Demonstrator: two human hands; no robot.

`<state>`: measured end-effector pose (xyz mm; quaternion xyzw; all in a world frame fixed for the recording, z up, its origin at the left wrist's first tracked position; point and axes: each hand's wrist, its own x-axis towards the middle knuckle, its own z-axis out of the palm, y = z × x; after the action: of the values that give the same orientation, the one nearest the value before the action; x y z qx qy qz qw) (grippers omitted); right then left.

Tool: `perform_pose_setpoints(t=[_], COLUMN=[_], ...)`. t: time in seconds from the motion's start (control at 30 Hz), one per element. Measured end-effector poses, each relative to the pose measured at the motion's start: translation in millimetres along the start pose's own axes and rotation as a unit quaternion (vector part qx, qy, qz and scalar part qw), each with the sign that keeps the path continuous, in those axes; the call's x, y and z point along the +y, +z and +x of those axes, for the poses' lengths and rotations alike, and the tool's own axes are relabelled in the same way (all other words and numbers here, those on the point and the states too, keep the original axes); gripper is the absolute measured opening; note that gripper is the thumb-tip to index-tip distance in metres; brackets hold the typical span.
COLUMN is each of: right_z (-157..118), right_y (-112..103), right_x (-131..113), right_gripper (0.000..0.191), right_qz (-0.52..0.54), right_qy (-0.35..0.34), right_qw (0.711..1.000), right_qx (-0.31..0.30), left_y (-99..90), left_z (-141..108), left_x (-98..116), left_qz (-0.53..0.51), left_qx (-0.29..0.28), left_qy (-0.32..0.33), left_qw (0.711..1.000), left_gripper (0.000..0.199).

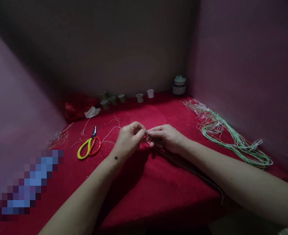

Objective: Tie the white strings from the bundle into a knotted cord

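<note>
My left hand [130, 138] and my right hand [167, 137] meet over the middle of the red cloth, fingertips nearly touching. Both pinch thin cords [180, 162], which trail from under my right hand along the right forearm toward the front edge. The exact spot between the fingertips is too small to make out. Left of my left hand lie scissors [90, 147] with one yellow and one red handle, blades pointing away. Loose thin threads [109, 132] lie between the scissors and my left hand.
A green and white cord bundle [232, 140] lies at the right. Along the back wall stand several spools [139, 98] and a lidded jar [179, 85]. At the back left are a red plastic bag [76, 107] and crumpled white tissue [92, 112]. A pixelated blue patch covers the lower left.
</note>
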<state>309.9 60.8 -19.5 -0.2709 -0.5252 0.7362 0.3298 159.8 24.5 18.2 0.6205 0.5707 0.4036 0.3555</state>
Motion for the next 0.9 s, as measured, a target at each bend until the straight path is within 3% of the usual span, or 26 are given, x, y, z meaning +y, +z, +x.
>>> perform_pose_setpoints(t=[0.17,0.53,0.7,0.9], right_z=[0.1,-0.9,-2.2,-2.6], right_y=[0.1,1.8,1.9,2.4], right_x=[0.4,-1.9,-2.0,-2.8], right_gripper=[0.02,0.019,0.018,0.017], right_qz=[0.024,0.024,0.033,0.006], right_qy=[-0.005,0.008,0.025,0.03], right_qw=[0.999,1.0,0.999,1.0], right_qx=[-0.023,0.003,0.012,0.005], left_y=[-1.0,-2.3,-6.5,-5.2], left_z=[-0.7,-0.9,-0.8,-0.9], left_x=[1.2,4.7,7.7,6.4], left_qz=[0.018,0.008,-0.007,-0.001], left_qx=[0.005,0.001,0.005,-0.036], left_qy=[0.016,0.005,0.007,0.006], left_qw=[1.0,1.0,1.0,0.999], left_gripper=[0.01,0.01,0.019,0.016])
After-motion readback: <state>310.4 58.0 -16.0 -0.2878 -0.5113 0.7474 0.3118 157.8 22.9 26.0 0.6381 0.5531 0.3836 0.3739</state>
